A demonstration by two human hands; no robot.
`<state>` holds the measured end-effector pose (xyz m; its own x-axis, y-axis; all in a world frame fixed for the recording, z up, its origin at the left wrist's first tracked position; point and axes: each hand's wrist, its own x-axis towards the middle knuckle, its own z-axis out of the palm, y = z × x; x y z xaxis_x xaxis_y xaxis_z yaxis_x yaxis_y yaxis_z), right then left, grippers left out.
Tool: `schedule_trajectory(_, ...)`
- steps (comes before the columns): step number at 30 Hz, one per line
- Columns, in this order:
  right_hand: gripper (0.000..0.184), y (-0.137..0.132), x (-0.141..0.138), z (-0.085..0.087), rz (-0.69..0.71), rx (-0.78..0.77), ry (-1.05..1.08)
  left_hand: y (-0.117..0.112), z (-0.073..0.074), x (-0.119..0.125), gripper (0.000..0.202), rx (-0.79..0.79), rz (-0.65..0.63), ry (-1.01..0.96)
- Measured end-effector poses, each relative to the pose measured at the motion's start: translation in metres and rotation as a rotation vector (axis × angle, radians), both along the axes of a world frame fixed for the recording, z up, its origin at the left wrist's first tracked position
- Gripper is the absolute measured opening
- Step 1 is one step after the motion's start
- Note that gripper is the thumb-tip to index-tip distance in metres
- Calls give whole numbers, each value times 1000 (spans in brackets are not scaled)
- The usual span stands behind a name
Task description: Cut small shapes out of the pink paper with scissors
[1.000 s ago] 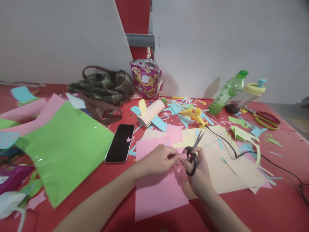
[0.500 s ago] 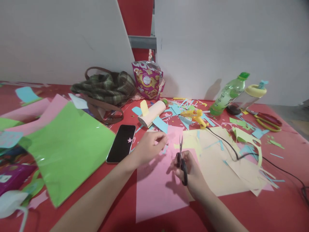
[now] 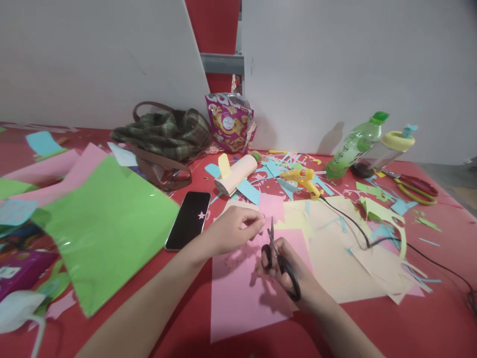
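Observation:
My right hand holds black-handled scissors, fingers in the loops. Their handles are spread and the blades point up and a little left, slightly parted. Just left of the blade tips, my left hand is closed in a pinch; whatever it holds is too small to make out. Beneath both hands lies a pink paper sheet, with a smaller pink piece beyond it. To the left of my left hand is a black phone with a small pink star on it.
Behind my hands lie a paper-covered tube and a yellow glue gun with a black cord. Green sheets spread at left. A tilted green bottle, a clear cup and red-and-yellow-handled scissors are at right, among paper scraps.
The scissors have tipped to the left and their handles have spread apart. My left hand has shifted slightly right, closer to the blades.

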<state>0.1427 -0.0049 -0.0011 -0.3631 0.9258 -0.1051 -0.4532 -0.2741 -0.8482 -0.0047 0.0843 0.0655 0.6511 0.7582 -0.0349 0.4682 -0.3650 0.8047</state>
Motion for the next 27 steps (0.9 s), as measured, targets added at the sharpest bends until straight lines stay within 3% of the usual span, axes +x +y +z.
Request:
schedule_trajectory(7, 33, 1, 0, 4, 2, 1, 20, -1, 1, -1, 29, -78, -60, 5)
schedule_trajectory(21, 28, 2, 1, -3, 3, 42, -4, -7, -3, 4, 29, -128, -49, -2)
schedule_trajectory(27, 36, 1, 2, 5, 0, 57, -5, -9, -4, 6, 29, -158, -18, -28)
